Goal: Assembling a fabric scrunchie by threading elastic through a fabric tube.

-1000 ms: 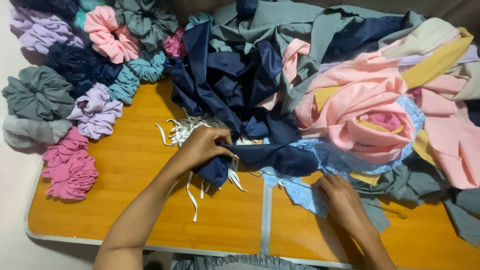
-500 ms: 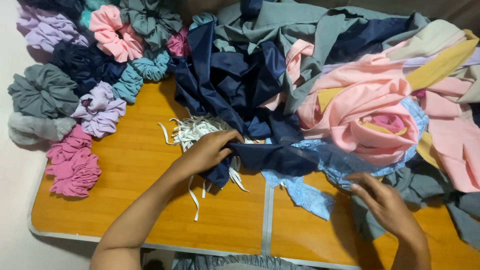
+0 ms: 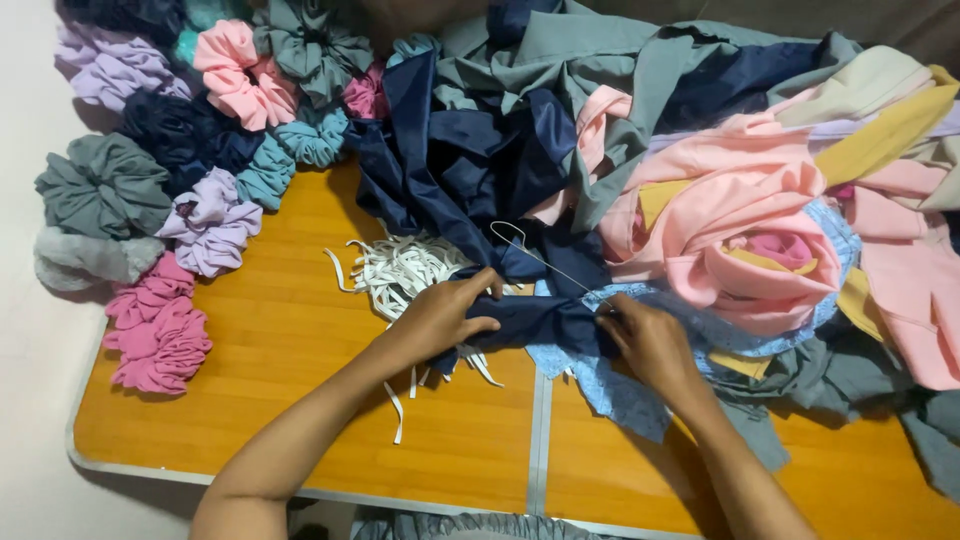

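Honestly, both hands [image 3: 545, 325] pinched the navy strip [image 3: 535, 322]; its thin wire [image 3: 535, 255] could have snagged the blue lace [image 3: 625, 385].

The navy cloth strip [image 3: 535, 322] hides part of each hand's fingers. The fabric heap [image 3: 760, 200] runs off the top and right edges, covering the desk [image 3: 300, 330] beneath. Both forearms leave the bottom edge.

A dark navy fabric strip [image 3: 530, 322] lies bunched lengthwise on the wooden table, a thin wire tool [image 3: 540, 257] poking from it.
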